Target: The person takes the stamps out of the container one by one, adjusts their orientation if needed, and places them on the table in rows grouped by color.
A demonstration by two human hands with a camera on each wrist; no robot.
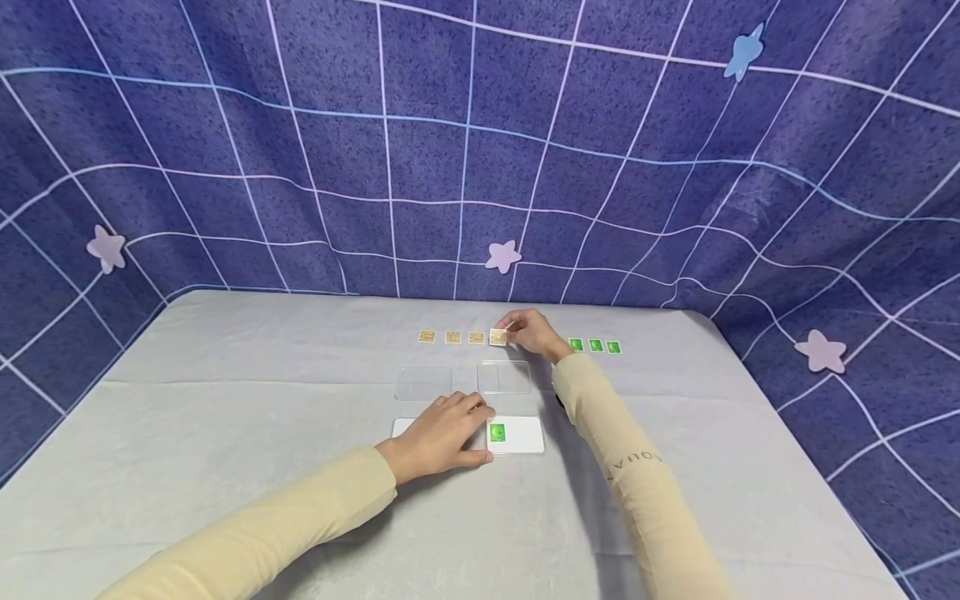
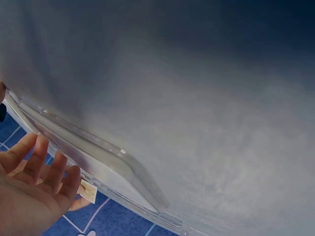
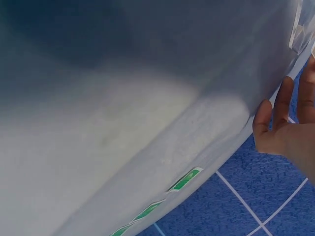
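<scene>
My right hand [image 1: 534,332] pinches a small tan square card [image 1: 497,337] at the right end of a row of similar tan cards [image 1: 453,337] near the table's far edge. In the left wrist view that tan card [image 2: 89,191] shows tilted up off the table. My left hand [image 1: 444,435] rests with fingers spread at the left end of a white rectangular card in a clear case [image 1: 521,435]. A small green square [image 1: 497,432] lies on its left part. Partly under the left hand is another white rectangle [image 1: 401,427].
Two clear plastic covers [image 1: 423,383] [image 1: 504,377] lie between the white cards and the tan row. Several green squares [image 1: 596,345] stand in a row right of my right hand. A blue gridded curtain [image 1: 450,167] surrounds the grey-clothed table [image 1: 262,358].
</scene>
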